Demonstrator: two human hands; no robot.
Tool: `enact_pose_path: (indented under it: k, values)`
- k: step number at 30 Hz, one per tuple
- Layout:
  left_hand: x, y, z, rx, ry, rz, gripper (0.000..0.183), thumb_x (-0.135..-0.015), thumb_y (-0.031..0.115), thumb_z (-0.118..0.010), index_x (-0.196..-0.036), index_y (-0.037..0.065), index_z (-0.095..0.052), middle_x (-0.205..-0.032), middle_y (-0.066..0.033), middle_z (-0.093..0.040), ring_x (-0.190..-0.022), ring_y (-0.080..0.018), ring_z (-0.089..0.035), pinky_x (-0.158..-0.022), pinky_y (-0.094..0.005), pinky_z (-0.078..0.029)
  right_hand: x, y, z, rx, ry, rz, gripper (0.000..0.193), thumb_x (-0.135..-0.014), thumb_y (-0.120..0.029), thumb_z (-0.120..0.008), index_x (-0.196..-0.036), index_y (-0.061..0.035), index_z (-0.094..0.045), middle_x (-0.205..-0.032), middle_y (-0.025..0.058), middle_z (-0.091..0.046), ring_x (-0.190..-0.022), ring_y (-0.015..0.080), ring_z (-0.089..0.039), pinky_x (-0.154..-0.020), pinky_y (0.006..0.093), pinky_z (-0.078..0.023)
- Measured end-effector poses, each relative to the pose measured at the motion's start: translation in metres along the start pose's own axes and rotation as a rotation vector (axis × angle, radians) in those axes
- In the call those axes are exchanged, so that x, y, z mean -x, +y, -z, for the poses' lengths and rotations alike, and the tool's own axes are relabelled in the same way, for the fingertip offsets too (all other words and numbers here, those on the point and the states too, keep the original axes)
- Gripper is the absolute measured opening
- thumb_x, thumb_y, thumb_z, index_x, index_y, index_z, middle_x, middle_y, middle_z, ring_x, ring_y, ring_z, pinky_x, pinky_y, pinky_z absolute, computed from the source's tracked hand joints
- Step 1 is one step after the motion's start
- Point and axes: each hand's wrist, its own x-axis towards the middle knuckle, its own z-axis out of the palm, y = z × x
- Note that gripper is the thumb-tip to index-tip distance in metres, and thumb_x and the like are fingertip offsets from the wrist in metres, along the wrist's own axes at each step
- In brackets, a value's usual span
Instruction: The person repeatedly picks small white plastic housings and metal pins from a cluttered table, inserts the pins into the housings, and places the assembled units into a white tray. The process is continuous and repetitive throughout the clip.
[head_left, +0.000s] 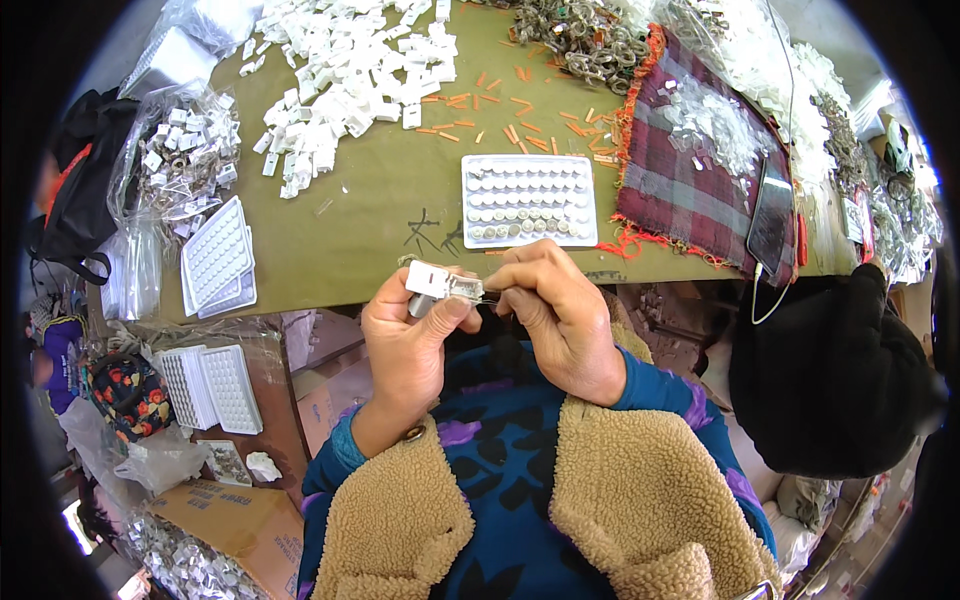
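Just past the table's near edge, my left hand (412, 340) grips a small white plastic casing (432, 279) between thumb and fingers. A clear or metallic part (464, 287) shows at the casing's right end. My right hand (562, 325) is closed in a pinch right beside that end. Thin wire-like lines show between its fingertips and the casing, too small to make out. Beyond my hands lies a white tray (529, 160) with rows of round button cells (530, 184); the nearest rows look darker and more metallic.
White casings (345, 85) are heaped at the far left, orange strips (535, 140) lie scattered mid-table. A plaid cloth (690, 205) at the right bears clear plastic pieces (715, 120) and a phone (770, 215) with a cable. A person in black (835, 380) is close on the right.
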Motion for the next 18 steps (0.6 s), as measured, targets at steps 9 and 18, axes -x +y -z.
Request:
enact_pose_path:
  k: [9,18]
  values:
    - [0.0044,0.0031,-0.0038,-0.111,-0.133,-0.137,0.016,-0.089,0.002,-0.071,-0.099,-0.003,-0.059,-0.095,-0.0090,-0.061,-0.070,-0.0134,-0.065,-0.060,-0.0258,-0.058,0.0061,-0.0071,0.0004,0.083,0.035,0.010,0.015,-0.079,0.007,-0.066,-0.092,0.0003,-0.063,-0.096,0.0079,-0.057,-0.066,0.0085,-0.050,-0.057,0.0212,-0.042]
    - [0.0044,-0.0035,0.0007,-0.181,-0.213,-0.243,0.019,-0.088,0.002,-0.071,-0.100,-0.002,-0.057,-0.099,-0.0103,-0.060,-0.075,-0.0162,-0.066,-0.064,-0.0267,-0.059,0.0055,-0.0018,-0.0005,0.040,0.029,-0.070,0.010,-0.080,0.004,-0.068,-0.087,0.0006,-0.062,-0.093,0.0074,-0.058,-0.065,0.0087,-0.051,-0.056,0.0239,-0.042]
